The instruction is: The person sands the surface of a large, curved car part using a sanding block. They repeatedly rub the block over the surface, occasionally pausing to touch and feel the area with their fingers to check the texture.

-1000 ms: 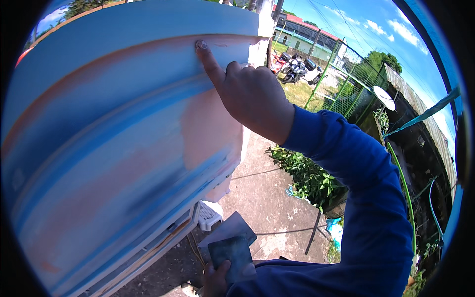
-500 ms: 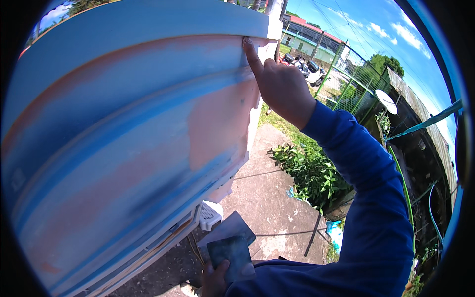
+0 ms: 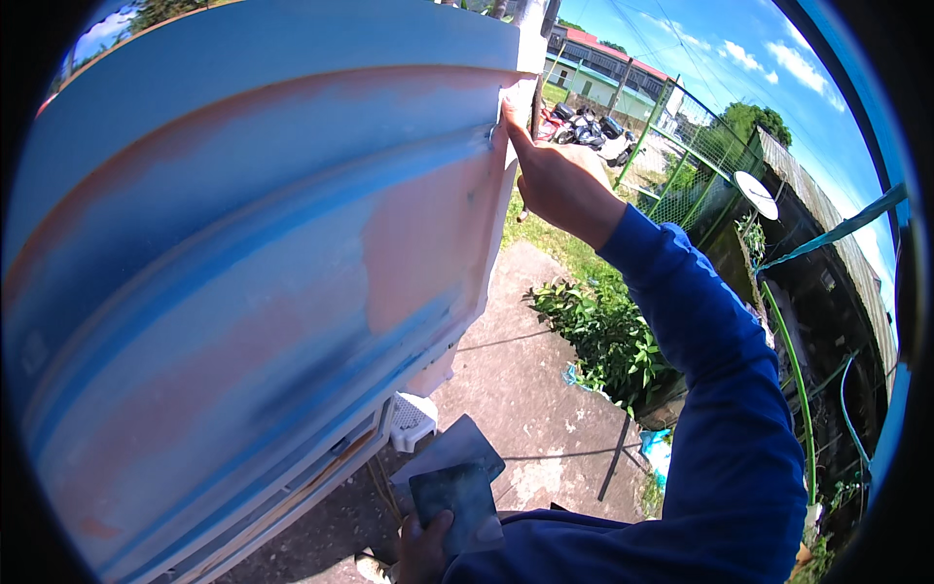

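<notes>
A large curved body panel (image 3: 243,253), patched in blue, white and pinkish brown, fills the left side of the view. My right hand (image 3: 559,185) is raised at the panel's right edge, its index fingertip against the upper corner just below the blue rim. That index finger is stretched out, the others are partly hidden, and nothing shows in the hand. Low in the view, my left hand (image 3: 425,545) grips two thin flat sheets: a dark grey square sheet (image 3: 452,501) in front and a lighter grey sheet (image 3: 470,440) behind it. Their exact kind cannot be made out.
Below the panel stands a white plastic stool (image 3: 413,419) on the concrete ground (image 3: 525,389). A leafy bush (image 3: 613,341), a green mesh fence (image 3: 696,165) and a shed with a satellite dish (image 3: 756,196) lie to the right. Motorcycles (image 3: 584,128) are parked beyond.
My right hand has slid right and slightly down, its index finger passing from the panel's face to the corner edge. The left hand and its sheets stay nearly in place.
</notes>
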The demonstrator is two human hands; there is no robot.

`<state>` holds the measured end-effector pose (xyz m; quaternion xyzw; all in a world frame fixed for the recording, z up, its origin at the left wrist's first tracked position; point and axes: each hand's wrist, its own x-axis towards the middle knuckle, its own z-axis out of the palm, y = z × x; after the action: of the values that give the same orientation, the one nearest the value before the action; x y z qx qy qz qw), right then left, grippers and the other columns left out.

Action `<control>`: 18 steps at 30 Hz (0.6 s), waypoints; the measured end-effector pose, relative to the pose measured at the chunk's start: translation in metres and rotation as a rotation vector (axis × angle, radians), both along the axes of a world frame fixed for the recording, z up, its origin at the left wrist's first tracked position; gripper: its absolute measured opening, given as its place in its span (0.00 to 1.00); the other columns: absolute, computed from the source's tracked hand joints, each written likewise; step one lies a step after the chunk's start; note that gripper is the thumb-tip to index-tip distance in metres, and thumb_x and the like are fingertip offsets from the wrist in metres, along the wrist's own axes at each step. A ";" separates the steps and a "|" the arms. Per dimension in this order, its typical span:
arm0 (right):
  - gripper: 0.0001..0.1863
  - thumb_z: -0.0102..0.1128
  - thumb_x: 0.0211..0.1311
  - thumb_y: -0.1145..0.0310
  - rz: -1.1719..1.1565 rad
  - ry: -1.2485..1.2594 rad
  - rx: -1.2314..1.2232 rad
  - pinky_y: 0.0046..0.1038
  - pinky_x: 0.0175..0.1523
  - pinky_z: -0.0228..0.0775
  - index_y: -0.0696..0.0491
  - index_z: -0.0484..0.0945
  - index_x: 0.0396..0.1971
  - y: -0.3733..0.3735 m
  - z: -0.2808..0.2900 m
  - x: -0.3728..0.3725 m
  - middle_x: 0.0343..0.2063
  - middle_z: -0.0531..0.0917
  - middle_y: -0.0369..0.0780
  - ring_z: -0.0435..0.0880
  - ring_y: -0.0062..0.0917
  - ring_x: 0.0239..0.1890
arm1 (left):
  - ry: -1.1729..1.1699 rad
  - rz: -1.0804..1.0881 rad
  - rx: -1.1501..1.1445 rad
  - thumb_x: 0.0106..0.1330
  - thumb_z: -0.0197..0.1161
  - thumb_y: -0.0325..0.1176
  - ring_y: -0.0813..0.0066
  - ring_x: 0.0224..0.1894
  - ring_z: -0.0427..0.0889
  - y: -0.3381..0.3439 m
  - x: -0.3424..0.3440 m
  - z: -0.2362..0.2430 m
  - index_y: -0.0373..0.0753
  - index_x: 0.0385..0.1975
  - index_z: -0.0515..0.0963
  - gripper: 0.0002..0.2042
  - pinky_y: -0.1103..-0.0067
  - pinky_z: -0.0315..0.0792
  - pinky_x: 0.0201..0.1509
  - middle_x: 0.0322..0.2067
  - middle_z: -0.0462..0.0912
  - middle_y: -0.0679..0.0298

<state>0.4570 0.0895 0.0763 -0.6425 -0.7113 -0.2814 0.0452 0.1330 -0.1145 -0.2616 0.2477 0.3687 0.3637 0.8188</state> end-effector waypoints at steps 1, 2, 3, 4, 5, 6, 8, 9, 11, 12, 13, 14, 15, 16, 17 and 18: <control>0.46 0.53 0.58 0.80 0.009 0.054 -0.012 0.41 0.29 0.75 0.60 0.42 0.75 -0.004 -0.004 -0.001 0.20 0.79 0.52 0.83 0.41 0.21 | -0.018 0.000 -0.006 0.65 0.60 0.26 0.68 0.43 0.85 -0.001 0.000 -0.002 0.29 0.50 0.77 0.14 0.71 0.80 0.50 0.43 0.84 0.57; 0.46 0.53 0.58 0.80 0.024 0.071 -0.042 0.41 0.29 0.75 0.59 0.42 0.75 -0.006 -0.005 -0.001 0.20 0.79 0.52 0.83 0.42 0.21 | -0.035 0.004 -0.011 0.65 0.60 0.26 0.68 0.43 0.85 -0.002 -0.001 -0.004 0.29 0.50 0.77 0.14 0.71 0.80 0.50 0.44 0.84 0.57; 0.46 0.53 0.58 0.80 0.039 0.087 -0.071 0.42 0.30 0.75 0.58 0.42 0.75 -0.009 -0.004 -0.001 0.20 0.79 0.52 0.83 0.42 0.21 | -0.052 0.007 -0.016 0.65 0.60 0.25 0.68 0.44 0.85 -0.003 -0.002 -0.005 0.29 0.50 0.76 0.14 0.71 0.80 0.51 0.44 0.84 0.56; 0.46 0.52 0.58 0.80 0.053 0.104 -0.101 0.42 0.30 0.75 0.57 0.42 0.76 -0.013 -0.002 -0.002 0.21 0.79 0.53 0.82 0.43 0.21 | -0.054 0.007 -0.014 0.66 0.60 0.25 0.67 0.44 0.85 -0.003 -0.004 -0.005 0.29 0.51 0.76 0.15 0.71 0.80 0.51 0.44 0.84 0.56; 0.46 0.51 0.57 0.81 0.064 0.211 -0.157 0.43 0.33 0.76 0.50 0.44 0.77 -0.017 0.000 -0.002 0.23 0.79 0.54 0.83 0.44 0.24 | -0.060 0.007 -0.010 0.66 0.59 0.25 0.67 0.44 0.85 -0.003 -0.003 -0.004 0.29 0.51 0.76 0.15 0.71 0.80 0.51 0.44 0.84 0.56; 0.45 0.52 0.58 0.81 0.123 0.200 -0.109 0.41 0.32 0.76 0.49 0.46 0.76 -0.019 0.000 0.002 0.23 0.79 0.53 0.83 0.43 0.24 | -0.066 0.008 -0.007 0.66 0.59 0.25 0.67 0.44 0.85 -0.003 -0.004 -0.004 0.29 0.51 0.76 0.15 0.71 0.80 0.51 0.44 0.84 0.56; 0.43 0.52 0.61 0.80 0.238 0.180 -0.014 0.39 0.32 0.75 0.46 0.50 0.76 -0.021 0.002 0.010 0.24 0.79 0.51 0.82 0.41 0.23 | -0.056 0.044 -0.014 0.66 0.59 0.25 0.67 0.44 0.85 -0.006 -0.003 -0.001 0.28 0.51 0.75 0.15 0.71 0.81 0.51 0.44 0.84 0.56; 0.41 0.52 0.62 0.79 0.350 0.152 0.133 0.40 0.31 0.74 0.40 0.54 0.75 -0.017 0.007 0.009 0.24 0.78 0.49 0.81 0.40 0.23 | -0.051 0.061 -0.019 0.66 0.59 0.25 0.67 0.44 0.85 -0.007 -0.003 0.000 0.28 0.51 0.75 0.15 0.70 0.81 0.50 0.44 0.83 0.56; 0.41 0.50 0.60 0.76 0.054 -0.094 0.167 0.40 0.31 0.75 0.37 0.55 0.75 -0.024 0.025 0.012 0.30 0.79 0.47 0.81 0.40 0.25 | -0.057 0.034 -0.026 0.66 0.59 0.24 0.66 0.43 0.85 -0.007 -0.004 -0.007 0.28 0.52 0.75 0.15 0.70 0.81 0.50 0.44 0.83 0.56; 0.42 0.49 0.59 0.74 -0.002 -0.155 0.170 0.40 0.31 0.76 0.37 0.53 0.75 -0.021 0.033 0.016 0.34 0.79 0.48 0.83 0.41 0.27 | -0.059 0.018 -0.030 0.66 0.59 0.24 0.66 0.43 0.85 -0.008 -0.004 -0.011 0.28 0.52 0.75 0.15 0.70 0.81 0.50 0.44 0.83 0.56; 0.41 0.49 0.59 0.72 -0.002 -0.213 0.202 0.40 0.30 0.78 0.37 0.53 0.75 -0.018 0.037 0.018 0.35 0.80 0.47 0.83 0.42 0.26 | -0.059 0.023 -0.030 0.66 0.59 0.24 0.66 0.43 0.85 -0.009 -0.003 -0.014 0.28 0.52 0.75 0.15 0.70 0.81 0.50 0.44 0.83 0.56; 0.42 0.49 0.59 0.72 0.016 -0.226 0.214 0.41 0.30 0.78 0.37 0.53 0.75 -0.014 0.039 0.021 0.35 0.80 0.47 0.83 0.42 0.26 | -0.059 0.027 -0.031 0.66 0.59 0.24 0.66 0.43 0.85 -0.009 -0.003 -0.016 0.28 0.52 0.75 0.15 0.70 0.82 0.49 0.44 0.83 0.56; 0.42 0.49 0.59 0.72 0.035 -0.240 0.227 0.41 0.31 0.78 0.37 0.53 0.75 -0.011 0.041 0.025 0.35 0.80 0.47 0.83 0.42 0.26 | -0.060 0.032 -0.031 0.66 0.59 0.24 0.66 0.43 0.85 -0.010 -0.002 -0.018 0.28 0.52 0.75 0.15 0.70 0.82 0.49 0.44 0.83 0.56; 0.42 0.49 0.59 0.73 0.053 -0.253 0.239 0.42 0.31 0.78 0.37 0.52 0.75 -0.011 0.042 0.028 0.34 0.80 0.47 0.83 0.42 0.26 | -0.052 0.025 -0.031 0.66 0.59 0.24 0.66 0.43 0.85 -0.011 -0.001 -0.017 0.28 0.52 0.75 0.15 0.70 0.82 0.50 0.44 0.83 0.56; 0.42 0.49 0.59 0.72 0.060 -0.238 0.221 0.43 0.32 0.79 0.37 0.52 0.75 -0.011 0.041 0.027 0.35 0.80 0.48 0.84 0.43 0.26 | -0.044 0.020 -0.032 0.66 0.59 0.24 0.66 0.43 0.85 -0.011 -0.001 -0.016 0.28 0.52 0.75 0.15 0.70 0.82 0.50 0.44 0.83 0.56; 0.42 0.49 0.59 0.72 0.055 -0.247 0.208 0.43 0.32 0.79 0.37 0.51 0.76 -0.012 0.038 0.028 0.35 0.80 0.48 0.84 0.43 0.27 | -0.037 0.013 -0.032 0.66 0.59 0.24 0.66 0.43 0.85 -0.011 0.000 -0.015 0.28 0.52 0.75 0.15 0.70 0.81 0.50 0.45 0.83 0.56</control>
<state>0.4846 0.0775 0.1144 -0.5752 -0.6959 -0.4289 0.0314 0.1325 -0.1252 -0.2769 0.2254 0.3609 0.3678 0.8268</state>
